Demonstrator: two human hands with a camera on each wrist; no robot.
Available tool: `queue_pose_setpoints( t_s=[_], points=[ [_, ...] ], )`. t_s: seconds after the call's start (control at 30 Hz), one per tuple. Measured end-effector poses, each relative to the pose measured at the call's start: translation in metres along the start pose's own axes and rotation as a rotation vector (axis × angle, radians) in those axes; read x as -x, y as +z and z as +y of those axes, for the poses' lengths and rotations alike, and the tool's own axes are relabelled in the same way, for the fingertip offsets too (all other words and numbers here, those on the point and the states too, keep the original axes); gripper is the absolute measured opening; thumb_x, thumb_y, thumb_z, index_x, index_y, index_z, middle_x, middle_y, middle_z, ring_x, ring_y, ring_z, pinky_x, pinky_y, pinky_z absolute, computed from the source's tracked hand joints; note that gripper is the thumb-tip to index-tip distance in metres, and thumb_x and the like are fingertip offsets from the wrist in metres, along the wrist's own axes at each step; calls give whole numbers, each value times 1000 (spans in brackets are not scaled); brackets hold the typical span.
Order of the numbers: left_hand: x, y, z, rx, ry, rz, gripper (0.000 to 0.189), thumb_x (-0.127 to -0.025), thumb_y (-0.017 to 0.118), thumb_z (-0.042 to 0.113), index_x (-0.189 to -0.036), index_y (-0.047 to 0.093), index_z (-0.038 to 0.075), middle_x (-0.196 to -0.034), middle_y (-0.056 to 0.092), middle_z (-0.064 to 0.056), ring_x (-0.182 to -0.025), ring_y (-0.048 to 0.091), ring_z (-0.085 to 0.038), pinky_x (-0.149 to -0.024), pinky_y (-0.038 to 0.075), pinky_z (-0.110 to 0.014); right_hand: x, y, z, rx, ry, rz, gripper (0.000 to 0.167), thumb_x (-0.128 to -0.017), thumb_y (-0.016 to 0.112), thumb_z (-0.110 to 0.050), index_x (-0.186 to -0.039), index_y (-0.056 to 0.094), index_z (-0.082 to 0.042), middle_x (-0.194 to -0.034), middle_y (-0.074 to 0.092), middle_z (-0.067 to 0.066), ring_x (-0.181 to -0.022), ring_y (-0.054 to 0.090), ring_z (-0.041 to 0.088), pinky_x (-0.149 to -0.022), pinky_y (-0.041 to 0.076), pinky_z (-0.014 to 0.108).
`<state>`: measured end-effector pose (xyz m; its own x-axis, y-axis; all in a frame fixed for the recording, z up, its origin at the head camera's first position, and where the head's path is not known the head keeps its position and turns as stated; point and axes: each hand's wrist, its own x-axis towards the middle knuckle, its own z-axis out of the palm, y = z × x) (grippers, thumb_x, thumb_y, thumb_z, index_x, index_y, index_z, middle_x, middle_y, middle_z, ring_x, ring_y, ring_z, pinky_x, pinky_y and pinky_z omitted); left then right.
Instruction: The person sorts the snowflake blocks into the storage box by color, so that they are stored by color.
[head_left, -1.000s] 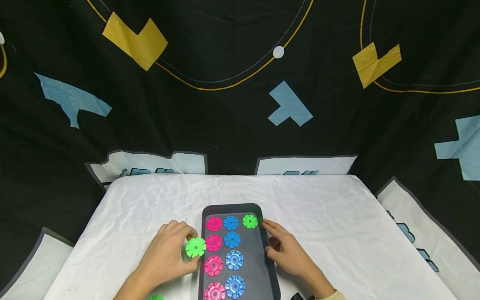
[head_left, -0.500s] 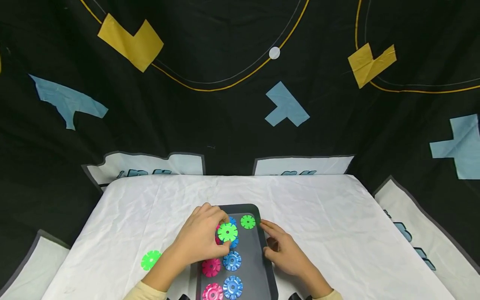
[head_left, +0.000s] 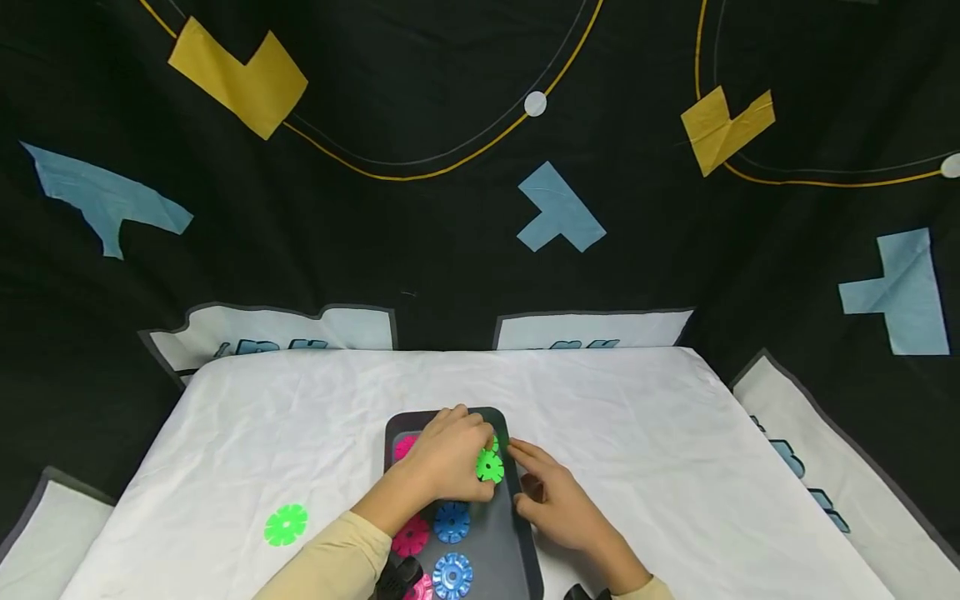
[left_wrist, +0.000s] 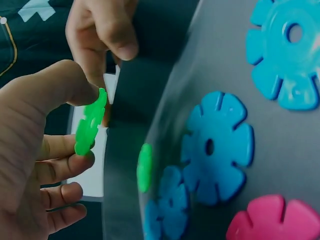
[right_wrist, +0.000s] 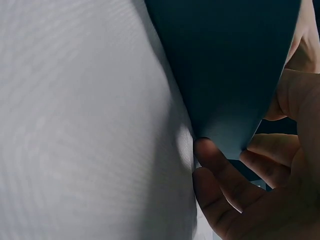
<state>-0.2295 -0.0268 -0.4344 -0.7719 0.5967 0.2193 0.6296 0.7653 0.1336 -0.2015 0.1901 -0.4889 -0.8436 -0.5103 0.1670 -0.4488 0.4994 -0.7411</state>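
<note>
My left hand (head_left: 453,454) reaches over a dark grey tray (head_left: 491,550) and pinches a green notched disc (head_left: 490,468) between thumb and fingers. In the left wrist view that disc (left_wrist: 90,122) is tilted nearly edge-on above the tray's rim. Another green disc (left_wrist: 145,167) lies in the tray's far right corner, mostly hidden in the head view. A column of blue discs (head_left: 452,575) lies beside a column of pink discs (head_left: 410,537), partly covered by my left arm. My right hand (head_left: 551,500) rests its fingertips against the tray's right side wall (right_wrist: 220,75).
A loose green disc (head_left: 286,525) lies on the white tablecloth (head_left: 637,433) left of the tray. Behind the table hangs a black curtain (head_left: 420,250) with yellow and blue patches. A black wrist strap (head_left: 397,579) overlaps the tray's near left part.
My left hand has carried the green disc rightward from the tray's left edge, across the pink and blue columns, to its right side. My right hand has stayed at the tray's edge.
</note>
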Motion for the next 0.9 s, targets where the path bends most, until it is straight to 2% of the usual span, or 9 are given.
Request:
queue_pose_setpoints(
  t_s=[0.23,0.57,0.63,0.7,0.9],
  points=[
    [-6,18,-3,26,-10,-73,39,-60,79,48,-83,68,19,-77,55,10,-74,43,-13,-68,39,-31,-2,2,-3,-16,10,-7,65,-86,59,-3,-148,40,-4,-154,34,2,-97,62,16,-76,53,30],
    [-3,30,-9,67,-25,-81,40,-65,82,49,-88,72,18,-81,56,9,-74,41,-13,-68,38,-32,-1,-1,2,-19,-14,4,65,-85,59,-3,-148,40,-3,-153,36,7,-90,63,14,-68,52,26],
    [-1,29,-12,81,-36,-61,40,-67,81,49,-92,72,18,-84,56,8,-77,43,-14,-72,40,-34,-1,-1,1,-13,-10,5,66,-85,60,-3,-148,40,-3,-153,36,6,-91,63,14,-68,52,26],
    [3,23,-15,115,-53,-16,42,-70,80,47,-97,73,16,-90,57,6,-82,47,-15,-76,43,-36,-1,-1,1,-10,-5,7,66,-85,60,-3,-148,40,-3,-153,36,6,-92,63,15,-68,52,26],
    [24,-7,-31,297,-152,184,41,-76,79,38,-109,70,16,-105,60,3,-98,51,-15,-85,47,-38,-1,0,0,-21,11,10,66,-84,60,-2,-147,41,-2,-153,36,5,-91,63,15,-70,52,27]
  ],
)
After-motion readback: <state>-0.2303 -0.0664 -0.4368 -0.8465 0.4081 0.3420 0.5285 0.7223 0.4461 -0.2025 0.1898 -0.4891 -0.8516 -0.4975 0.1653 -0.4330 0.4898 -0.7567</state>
